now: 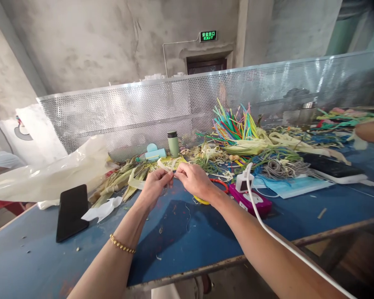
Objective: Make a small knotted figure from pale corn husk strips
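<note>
My left hand (pixel 155 183) and my right hand (pixel 192 177) meet over the blue table (pixel 180 236), fingers pinched together on a pale leaf strip (pixel 166 165) that curls up and back between them. A second loop of the strip hangs by my left wrist. A gold bracelet (pixel 122 245) is on my left forearm. Just beyond my right hand lie a yellow and orange ring (pixel 220 182) and a heap of pale husk leaves (pixel 121 182).
A black phone (pixel 71 212) leans at the left. A magenta power strip (pixel 252 201) with a white cable (pixel 277 236) sits at right. Colourful strips (pixel 233 124), a green flask (pixel 173 144) and a perforated metal screen (pixel 162 112) stand behind. Another person's arm (pixel 370 132) shows far right.
</note>
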The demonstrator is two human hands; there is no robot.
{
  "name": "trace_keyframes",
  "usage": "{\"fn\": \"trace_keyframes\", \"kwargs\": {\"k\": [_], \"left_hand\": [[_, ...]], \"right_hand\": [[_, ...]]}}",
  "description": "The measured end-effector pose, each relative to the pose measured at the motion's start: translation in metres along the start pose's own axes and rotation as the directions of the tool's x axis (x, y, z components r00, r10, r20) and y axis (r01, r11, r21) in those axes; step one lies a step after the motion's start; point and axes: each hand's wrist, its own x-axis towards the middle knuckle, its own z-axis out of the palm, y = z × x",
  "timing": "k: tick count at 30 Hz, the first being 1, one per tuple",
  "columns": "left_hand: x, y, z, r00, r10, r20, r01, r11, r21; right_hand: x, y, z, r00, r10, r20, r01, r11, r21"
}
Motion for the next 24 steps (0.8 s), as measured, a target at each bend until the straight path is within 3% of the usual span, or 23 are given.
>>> {"fn": "trace_keyframes", "kwargs": {"k": [4, 7, 10, 12, 19, 24], "left_hand": [[0.000, -0.002, -0.001, 0.998, -0.061, 0.025, 0.064, 0.993, -0.095], [0.000, -0.005, -0.002, 0.995, -0.082, 0.064, 0.092, 0.979, -0.183], [0.000, -0.004, -0.001, 0.991, -0.053, 0.124, 0.088, 0.953, -0.291], [-0.001, -0.003, 0.000, 0.985, -0.039, 0.169, 0.093, 0.940, -0.329], [-0.001, 0.003, 0.000, 0.972, -0.093, 0.216, 0.171, 0.909, -0.380], [0.000, 0.001, 0.005, 0.998, -0.032, 0.060, 0.047, 0.964, -0.263]], "right_hand": [[0.001, 0.001, -0.003, 1.000, -0.004, -0.011, 0.004, 0.999, 0.054], [0.003, 0.001, -0.006, 0.996, 0.041, 0.075, -0.056, 0.975, 0.213], [0.003, 0.000, -0.006, 0.980, 0.093, 0.175, -0.167, 0.863, 0.477], [0.003, -0.001, -0.005, 0.981, 0.096, 0.166, -0.177, 0.787, 0.591], [0.003, -0.001, 0.003, 0.979, 0.206, -0.011, -0.166, 0.820, 0.548], [0.003, -0.003, 0.006, 0.984, 0.178, 0.007, -0.151, 0.811, 0.565]]}}
